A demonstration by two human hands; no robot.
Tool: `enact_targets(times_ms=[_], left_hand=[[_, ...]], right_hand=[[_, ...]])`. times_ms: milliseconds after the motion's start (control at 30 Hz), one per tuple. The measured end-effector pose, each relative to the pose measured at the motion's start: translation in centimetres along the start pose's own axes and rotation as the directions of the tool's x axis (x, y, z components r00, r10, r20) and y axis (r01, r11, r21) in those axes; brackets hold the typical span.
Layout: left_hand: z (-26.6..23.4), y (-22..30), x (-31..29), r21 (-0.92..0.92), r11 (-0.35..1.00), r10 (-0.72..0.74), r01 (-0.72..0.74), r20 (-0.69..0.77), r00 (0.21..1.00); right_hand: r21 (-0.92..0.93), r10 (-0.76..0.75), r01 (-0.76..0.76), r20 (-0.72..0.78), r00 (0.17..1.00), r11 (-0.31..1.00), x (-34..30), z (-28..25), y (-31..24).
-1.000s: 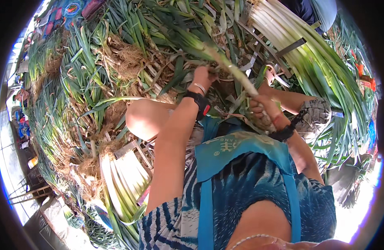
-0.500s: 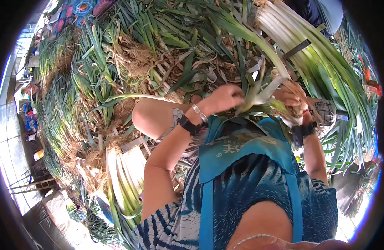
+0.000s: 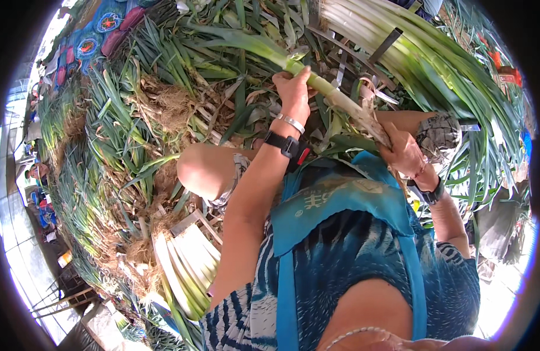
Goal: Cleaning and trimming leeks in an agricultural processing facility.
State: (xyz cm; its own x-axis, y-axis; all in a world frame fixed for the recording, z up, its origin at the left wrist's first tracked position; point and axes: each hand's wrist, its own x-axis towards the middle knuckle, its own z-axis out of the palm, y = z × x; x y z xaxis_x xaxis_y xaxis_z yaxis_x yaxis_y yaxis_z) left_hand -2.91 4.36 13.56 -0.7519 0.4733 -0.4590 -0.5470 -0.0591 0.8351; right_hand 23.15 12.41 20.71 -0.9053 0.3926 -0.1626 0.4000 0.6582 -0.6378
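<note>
One long leek [image 3: 346, 104] slants across in front of me, green leaves toward the upper left and pale root end toward my right hand. My left hand [image 3: 293, 96] is closed round its upper stem, below the leaves. Lower down, my right hand [image 3: 403, 151] grips the root end, whose tip is partly hidden by the fingers. Beyond the leek, at the upper right, lies a big bundle of clean white-stemmed leeks [image 3: 372, 26]. A dark flat strip [image 3: 386, 45] stands up against that bundle. Peeled leaf scraps hang close to the held stem.
Heaps of untrimmed leeks [image 3: 100, 164] with dirty roots [image 3: 173, 105] fill the left and far side. More clean white stalks [image 3: 185, 266] lie at the lower left beside a wooden frame [image 3: 196, 221]. Blue net bags [image 3: 109, 23] sit at the far left. My bent knee [image 3: 205, 169] juts in.
My left hand has moved up and away to take hold of the upper stem. The leek has swung leftward and a loose pale outer leaf no longer sticks out from it.
</note>
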Motion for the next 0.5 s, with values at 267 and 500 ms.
enact_targets(times_ms=[267,500], left_hand=[[-3.2,-4.6,1.0,0.034,0.99,-0.132,0.137,-0.123,0.984],[-4.2,-5.9,-0.2,0.08,0.974,-0.202,0.212,-0.121,0.972]], right_hand=[[-0.227,-0.191,0.186,0.001,0.982,0.956,0.4,1.8,1.2],[-0.484,-0.299,0.238,-0.052,0.953,0.842,-0.2,2.7,2.2]])
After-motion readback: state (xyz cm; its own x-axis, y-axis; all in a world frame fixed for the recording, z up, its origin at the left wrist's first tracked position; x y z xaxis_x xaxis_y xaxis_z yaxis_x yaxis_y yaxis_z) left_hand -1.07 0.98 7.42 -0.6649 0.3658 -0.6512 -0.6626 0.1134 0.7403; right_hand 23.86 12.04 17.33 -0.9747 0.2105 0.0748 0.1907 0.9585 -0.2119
